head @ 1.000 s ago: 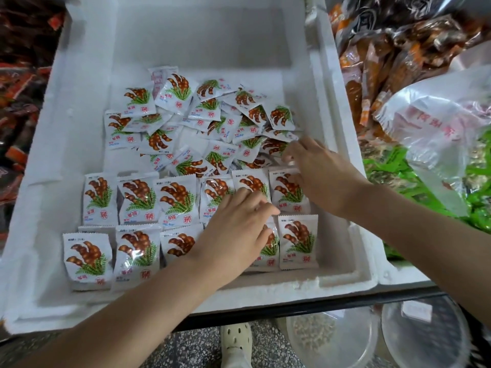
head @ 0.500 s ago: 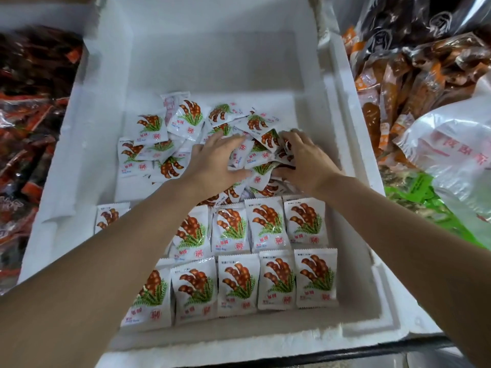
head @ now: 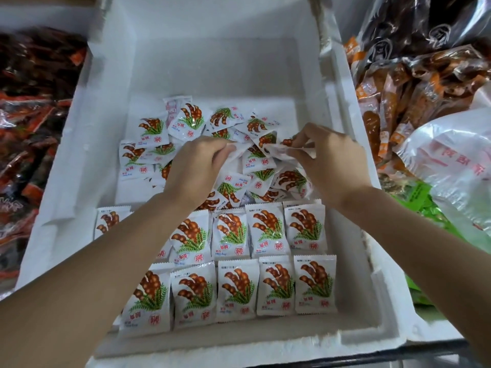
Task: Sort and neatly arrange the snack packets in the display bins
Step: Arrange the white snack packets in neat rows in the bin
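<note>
We see foam bin: two tidy packet rows, loose pile behind | left hand, right hand: fingers pinching pile packets.

White foam bin is carrying everything, sitting under the left hand and right hand. Loose packets are lying jumbled on its floor, directly beneath and beyond both hands, overlapping each other, most face-up, one showing its back. Nearer than the hands, two neat rows of matching packets are lying edge to edge across the bin floor, partly hiding under the left forearm. Row ends below the right hand are stopping just short of the bin wall.
</note>
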The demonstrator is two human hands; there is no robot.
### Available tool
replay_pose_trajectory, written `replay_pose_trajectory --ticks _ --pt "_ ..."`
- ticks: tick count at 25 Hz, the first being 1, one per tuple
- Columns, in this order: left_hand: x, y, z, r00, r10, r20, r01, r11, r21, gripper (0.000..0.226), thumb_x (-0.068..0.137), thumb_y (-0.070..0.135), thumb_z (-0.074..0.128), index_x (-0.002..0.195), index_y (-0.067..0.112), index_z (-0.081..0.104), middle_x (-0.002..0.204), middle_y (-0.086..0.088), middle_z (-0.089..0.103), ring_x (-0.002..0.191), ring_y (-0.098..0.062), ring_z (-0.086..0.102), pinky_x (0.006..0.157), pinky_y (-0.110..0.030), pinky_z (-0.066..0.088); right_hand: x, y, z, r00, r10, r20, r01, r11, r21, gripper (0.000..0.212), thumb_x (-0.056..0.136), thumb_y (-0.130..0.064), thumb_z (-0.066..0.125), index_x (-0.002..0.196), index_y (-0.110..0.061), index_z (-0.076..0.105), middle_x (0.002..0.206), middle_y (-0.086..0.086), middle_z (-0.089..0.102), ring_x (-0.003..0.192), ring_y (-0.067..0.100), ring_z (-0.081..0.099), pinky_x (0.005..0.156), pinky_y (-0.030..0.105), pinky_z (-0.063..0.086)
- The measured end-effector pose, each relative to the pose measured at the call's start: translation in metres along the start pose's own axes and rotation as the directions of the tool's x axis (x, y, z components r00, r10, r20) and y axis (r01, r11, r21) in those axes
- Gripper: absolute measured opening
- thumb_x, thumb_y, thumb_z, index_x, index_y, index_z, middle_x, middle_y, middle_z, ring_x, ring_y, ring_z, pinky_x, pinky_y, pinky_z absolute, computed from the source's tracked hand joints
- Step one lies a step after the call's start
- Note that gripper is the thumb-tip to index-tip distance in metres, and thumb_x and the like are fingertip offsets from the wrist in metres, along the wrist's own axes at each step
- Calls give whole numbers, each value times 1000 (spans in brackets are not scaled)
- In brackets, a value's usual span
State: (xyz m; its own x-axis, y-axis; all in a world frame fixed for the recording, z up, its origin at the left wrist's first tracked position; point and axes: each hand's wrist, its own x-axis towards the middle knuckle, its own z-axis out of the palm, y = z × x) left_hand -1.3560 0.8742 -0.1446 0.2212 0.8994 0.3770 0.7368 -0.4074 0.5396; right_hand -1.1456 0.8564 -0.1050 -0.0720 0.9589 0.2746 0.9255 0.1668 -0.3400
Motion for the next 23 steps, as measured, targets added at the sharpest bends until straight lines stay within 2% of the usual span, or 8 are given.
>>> replay_pose_trajectory --ticks 4,7,10,12,14,18,20,23 --pt "-12 41 -12 915 -397 -67 354 873 -336 28 103 21 38 79 10 47 65 -1 44 53 -6 35 49 -19 30 -16 -31 -11 983 -65 -170 100 973 206 17 93 -30 57 93 -13 56 92 -1 70 73 19 68 56 37 55" --pt "-23 63 -19 669 -715 202 632 404 -661 27 104 30 33 94 11 50 83 -7 59 71 -15 56 68 -30 49 -42 -55 4 981 -155 -118 188 911 367 17 93 -28 55 89 -11 56 100 1 69 75 14 67 58 33 57" --pt "-35 64 -35 582 -674 454 669 80 -739 39 100 39 42 121 8 51 103 -12 67 86 -24 67 81 -43 56 -70 -64 18 970 -243 -16 222 856 466 14 93 -23 53 90 -12 61 120 3 63 101 11 59 79 19 48" --pt "-46 59 -43 623 -637 454 653 103 -750 38 94 35 53 122 8 54 103 -10 69 90 -23 68 84 -45 56 -77 -66 18 954 -297 34 240 829 505 18 94 -21 48 98 -12 63 126 2 61 108 10 56 85 14 44" --pt "-56 50 -45 671 -638 378 643 246 -726 35 90 25 63 123 16 55 108 -3 70 98 -21 68 87 -49 54 -75 -66 16 951 -299 77 209 805 555 18 96 -17 49 108 -12 61 121 -1 63 106 8 59 87 16 47" --pt "-52 46 -47 694 -659 290 643 386 -661 34 86 25 69 116 22 53 107 2 69 100 -14 66 89 -45 53 -43 -49 15 985 -23 173 -58 893 447 35 95 -12 51 130 -12 44 127 -2 53 109 0 48 90 0 29" --pt "-43 48 -45 713 -637 293 645 434 -629 33 86 26 69 114 23 51 104 4 67 97 -13 66 89 -43 53 -20 -28 20 954 130 270 -216 922 320 46 96 -11 48 139 -12 32 140 4 42 123 9 40 94 6 22" --pt "-32 49 -39 721 -622 305 650 454 -610 36 86 24 68 116 22 49 108 3 64 103 -16 63 94 -47 50 11 -2 31 909 230 348 -305 936 178 57 95 -3 46 145 -11 20 144 14 35 131 29 37 110 36 31"
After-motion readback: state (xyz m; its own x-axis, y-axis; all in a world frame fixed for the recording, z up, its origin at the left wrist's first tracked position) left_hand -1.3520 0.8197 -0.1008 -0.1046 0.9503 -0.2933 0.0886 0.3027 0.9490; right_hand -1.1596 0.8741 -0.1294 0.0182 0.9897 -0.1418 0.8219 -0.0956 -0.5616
